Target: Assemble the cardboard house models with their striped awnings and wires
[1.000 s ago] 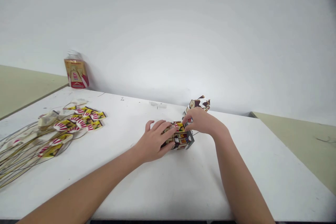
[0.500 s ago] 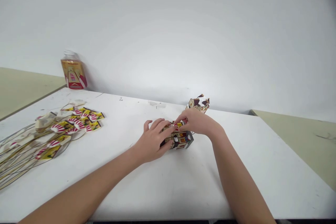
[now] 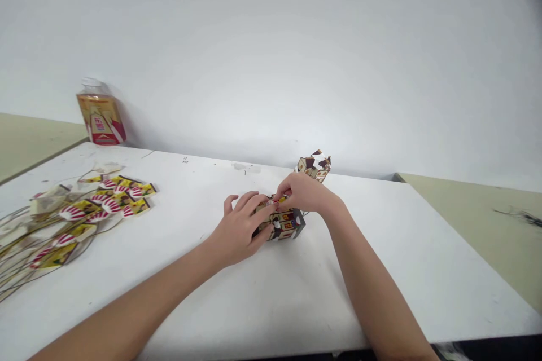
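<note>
A small printed cardboard house [image 3: 288,224], with window and wall pictures and a dark grey end, lies on the white table. My left hand [image 3: 239,228] grips its left end, thumb along the near side and fingers over the top. My right hand [image 3: 302,194] reaches over from the right, with its fingertips pinched at a small red and yellow piece [image 3: 280,201] on the upper face. My fingers cover much of that piece. Just behind my right hand stands a second printed house part [image 3: 314,166] with a jagged, open top.
Several yellow and red-striped printed pieces [image 3: 112,203] with thin cords [image 3: 25,254] are heaped on the table's left. A clear-capped bottle with a gold and red label [image 3: 101,118] stands at the back left by the white wall [image 3: 271,56]. Dark strands [image 3: 523,216] lie at right.
The view has turned a little to the right, so everything sits further left. Both hands remain on the cardboard house, with the right fingertips still at the small piece.
</note>
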Demonstrator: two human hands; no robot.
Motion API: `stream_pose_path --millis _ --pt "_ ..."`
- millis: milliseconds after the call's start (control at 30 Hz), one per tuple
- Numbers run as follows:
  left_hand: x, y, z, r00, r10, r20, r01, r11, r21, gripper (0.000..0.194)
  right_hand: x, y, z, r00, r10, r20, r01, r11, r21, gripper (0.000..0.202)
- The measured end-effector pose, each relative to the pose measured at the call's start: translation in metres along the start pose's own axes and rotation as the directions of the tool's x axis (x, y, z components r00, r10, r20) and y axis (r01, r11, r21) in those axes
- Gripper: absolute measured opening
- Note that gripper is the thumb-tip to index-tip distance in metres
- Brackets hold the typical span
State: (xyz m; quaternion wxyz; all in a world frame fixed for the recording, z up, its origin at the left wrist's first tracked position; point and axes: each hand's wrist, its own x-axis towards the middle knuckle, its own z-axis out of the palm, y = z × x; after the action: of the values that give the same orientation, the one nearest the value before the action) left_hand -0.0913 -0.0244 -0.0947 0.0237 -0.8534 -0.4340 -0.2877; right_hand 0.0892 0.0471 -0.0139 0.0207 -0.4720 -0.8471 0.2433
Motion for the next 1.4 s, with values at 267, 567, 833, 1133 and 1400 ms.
stream_pose_path --millis 267,567,833,1133,1400 --pt "-0.002 -0.008 0.001 0.998 0.060 0.024 -0.061 0.997 0.051 0.044 0.000 -0.001 -0.004 0.999 -0.001 0.034 0.003 0.999 -0.042 0.015" --pt "0.005 -0.030 -0.016 0.981 -0.051 0.187 0.042 0.998 0.051 0.100 -0.043 0.021 -0.044 0.985 0.084 -0.152 -0.078 0.996 0.044 0.036" --pt "0.004 -0.035 -0.013 0.982 -0.033 0.184 0.034 0.999 -0.006 0.091 -0.081 0.049 -0.069 0.883 0.326 -0.337 -0.315 0.945 0.087 0.036" --pt "0.010 -0.047 -0.019 0.885 0.460 -0.076 -0.427 0.865 0.263 0.073 -0.092 0.053 -0.077 0.924 0.272 -0.269 -0.227 0.956 0.187 0.037" --pt "0.002 -0.074 -0.070 0.793 0.601 -0.101 -0.360 0.596 0.718 0.043 -0.103 0.063 -0.080 0.909 0.312 -0.278 -0.254 0.940 0.227 0.044"
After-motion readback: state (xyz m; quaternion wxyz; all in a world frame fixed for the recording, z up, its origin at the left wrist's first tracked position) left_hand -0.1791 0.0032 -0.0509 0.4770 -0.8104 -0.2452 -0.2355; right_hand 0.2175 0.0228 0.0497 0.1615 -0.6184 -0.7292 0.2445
